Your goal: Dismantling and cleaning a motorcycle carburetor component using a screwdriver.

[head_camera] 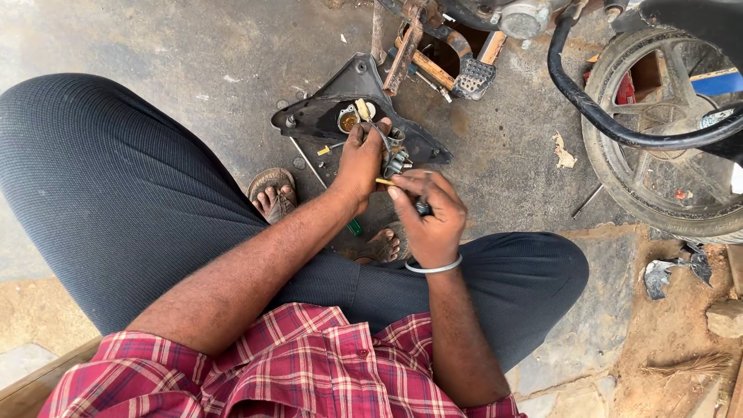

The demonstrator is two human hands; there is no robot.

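My left hand (361,160) grips a small metal part with wires (396,161), held above a black plastic motorcycle panel (325,116) lying on the concrete. My right hand (428,213) is closed on a screwdriver with a dark handle (422,207); its yellowish shaft (384,182) points left toward the metal part. A silver bangle (433,268) sits on my right wrist. Both hands hover above my sandalled feet (272,193).
A motorcycle's rear wheel (665,155) and black hose (596,108) stand at the upper right. A footrest and frame parts (464,73) lie ahead. A thin metal rod (308,162) and a green-handled tool (354,227) rest on the ground. Dirt and scraps are at the right.
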